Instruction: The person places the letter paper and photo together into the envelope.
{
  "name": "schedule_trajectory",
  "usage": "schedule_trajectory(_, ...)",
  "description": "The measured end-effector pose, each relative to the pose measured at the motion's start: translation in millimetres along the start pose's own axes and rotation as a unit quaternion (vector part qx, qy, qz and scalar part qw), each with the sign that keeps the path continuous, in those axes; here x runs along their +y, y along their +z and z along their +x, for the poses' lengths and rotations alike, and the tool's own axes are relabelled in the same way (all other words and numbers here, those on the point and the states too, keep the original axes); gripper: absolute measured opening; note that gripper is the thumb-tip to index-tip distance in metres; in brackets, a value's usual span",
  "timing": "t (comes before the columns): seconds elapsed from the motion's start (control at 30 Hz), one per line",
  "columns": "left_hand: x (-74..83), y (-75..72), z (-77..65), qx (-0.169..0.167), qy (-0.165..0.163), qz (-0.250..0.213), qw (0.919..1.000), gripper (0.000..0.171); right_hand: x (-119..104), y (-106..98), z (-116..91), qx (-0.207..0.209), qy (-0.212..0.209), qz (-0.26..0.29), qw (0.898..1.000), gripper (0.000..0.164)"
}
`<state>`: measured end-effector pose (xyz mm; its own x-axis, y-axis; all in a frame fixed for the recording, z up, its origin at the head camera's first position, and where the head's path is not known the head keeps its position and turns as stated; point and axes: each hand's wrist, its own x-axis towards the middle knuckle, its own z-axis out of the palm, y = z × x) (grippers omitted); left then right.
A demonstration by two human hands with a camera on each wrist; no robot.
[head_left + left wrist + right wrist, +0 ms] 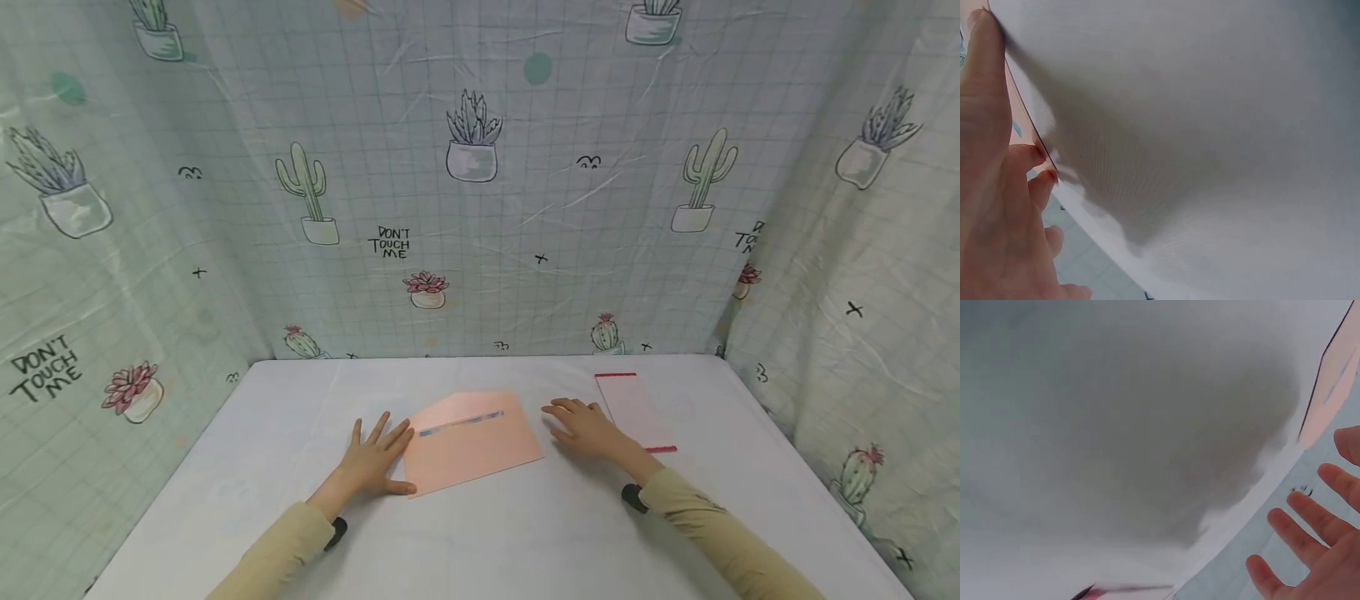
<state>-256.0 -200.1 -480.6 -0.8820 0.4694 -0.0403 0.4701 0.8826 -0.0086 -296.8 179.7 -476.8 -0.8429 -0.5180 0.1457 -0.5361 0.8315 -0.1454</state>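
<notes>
While your left hand (369,462) touches the left edge of the peach envelope (472,454) on the table (480,542) with spread fingers, your right hand (588,429), fingers also spread, is just beside its right edge, near the pink sheet (639,410).

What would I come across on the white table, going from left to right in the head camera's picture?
The person's left hand → a peach envelope with a bluish strip across it → the right hand → a pale pink sheet with red ends.
</notes>
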Motion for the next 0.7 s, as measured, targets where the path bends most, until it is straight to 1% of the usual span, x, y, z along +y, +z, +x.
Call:
schedule_trajectory(0.2,-1.7,1.8,-0.2,0.000,-0.004,0.007,1.0000,0.092,26.0,-3.8,-2.9,0.045,0.010,-0.012,0.999,0.042)
schedule_trajectory(0.33,-2.8,3.2,0.2,0.004,-0.003,0.004,1.0000,0.092,40.6,-8.0,-0.1,0.054,0.030,-0.009,0.998,0.046)
schedule_trajectory(0.47,-3.4,4.5,0.5,0.007,-0.001,0.006,1.0000,0.092,55.4,-11.0,3.7,0.047,0.064,-0.020,0.997,0.047)
schedule_trajectory(0.7,-4.4,9.4,1.5,0.009,0.001,0.005,0.9999,0.092,78.4,-16.1,5.1,0.017,0.119,-0.027,0.992,0.047)
